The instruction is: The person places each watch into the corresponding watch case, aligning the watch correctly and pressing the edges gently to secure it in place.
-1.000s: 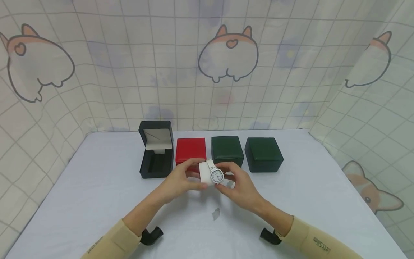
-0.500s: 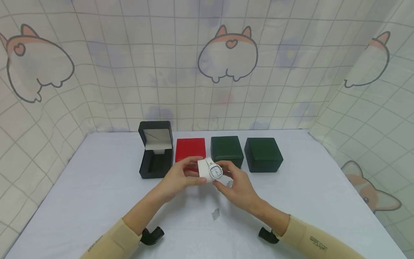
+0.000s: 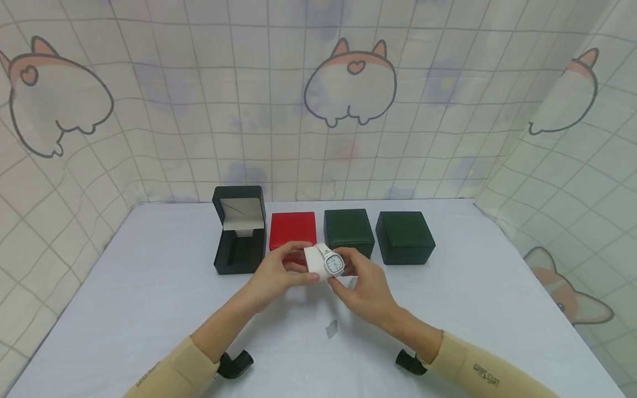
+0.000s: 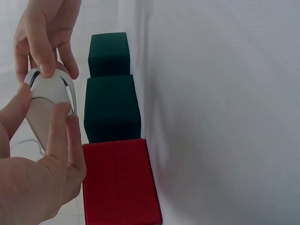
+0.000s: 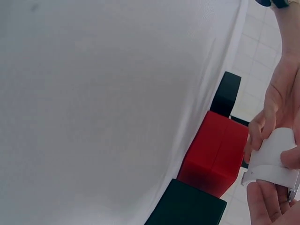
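Observation:
A white wristwatch point(image 3: 335, 264) is wrapped round a white cushion point(image 3: 313, 260), held above the table in front of the red box point(image 3: 292, 228). My left hand point(image 3: 271, 279) pinches the cushion between thumb and fingers on its left side. From the right, my right hand point(image 3: 370, 287) grips the watch end, thumb below and fingers behind. The square dial faces up and toward me. In the right wrist view the white band point(image 5: 274, 173) circles the cushion near its end; in the left wrist view a gap shows between the band point(image 4: 70, 86) and the cushion.
A black box point(image 3: 244, 251) stands with its lid up at the back left, its light lining showing. Two closed green boxes point(image 3: 348, 228) stand right of the red one. A small grey scrap point(image 3: 332, 329) lies on the white table point(image 3: 164, 287). Patterned cloth hangs behind.
Both hands have lifted slightly with the watch and cushion and turned them a little. The right forearm has shifted slightly left. The boxes have stayed in place.

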The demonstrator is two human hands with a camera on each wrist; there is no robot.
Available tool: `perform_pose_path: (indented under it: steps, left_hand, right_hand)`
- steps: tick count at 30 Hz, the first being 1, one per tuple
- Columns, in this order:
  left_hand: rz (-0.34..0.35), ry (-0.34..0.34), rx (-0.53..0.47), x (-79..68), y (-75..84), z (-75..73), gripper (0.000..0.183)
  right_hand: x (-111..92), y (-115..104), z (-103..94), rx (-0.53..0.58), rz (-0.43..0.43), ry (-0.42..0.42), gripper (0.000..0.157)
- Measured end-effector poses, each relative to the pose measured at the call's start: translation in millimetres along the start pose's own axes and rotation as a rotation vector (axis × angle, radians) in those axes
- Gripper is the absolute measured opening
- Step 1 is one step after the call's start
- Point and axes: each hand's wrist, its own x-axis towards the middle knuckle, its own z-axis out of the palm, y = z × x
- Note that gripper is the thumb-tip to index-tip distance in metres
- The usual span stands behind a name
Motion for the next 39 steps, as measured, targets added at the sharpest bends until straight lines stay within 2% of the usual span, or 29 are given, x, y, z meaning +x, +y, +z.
perform_pose_path:
  steps: [7, 11, 16, 19, 25, 34, 36, 39]
  left_hand:
    - [0.003, 0.06, 0.043, 0.1, 0.7, 5.0, 0.065]
    - [0.032, 0.088, 0.071, -0.3, 2.7, 6.1, 0.068]
    - [0.059, 0.089, 0.101, 0.1, 1.1, 2.4, 0.068]
    - [0.061, 0.062, 0.112, -0.1, -0.9, -1.7, 0.069]
    - [0.104, -0.045, 0.114, -0.9, -4.1, -8.0, 0.072]
    - [0.135, -0.131, 0.135, -2.6, -3.7, -7.9, 0.073]
    - [0.143, -0.144, 0.14, -2.6, -3.4, -7.7, 0.073]
    - [0.157, -0.151, 0.155, -2.4, -2.4, -7.9, 0.073]
  right_hand:
    - [-1, -3, 3.3, -0.018, 0.069, 0.024, 0.048]
    - [-3, -4, 5.0, 0.059, 0.11, 0.014, 0.052]
    - [-5, -2, 4.0, 0.153, 0.074, -0.048, 0.056]
    - [-5, 4, -2.6, 0.192, 0.067, -0.111, 0.051]
    - [6, 19, -19.0, 0.339, 0.118, -0.292, 0.046]
    - [19, 36, -32.2, 0.585, 0.203, -0.482, 0.08]
    - [20, 38, -33.2, 0.613, 0.206, -0.525, 0.084]
    - [21, 40, -33.2, 0.631, 0.176, -0.547, 0.083]
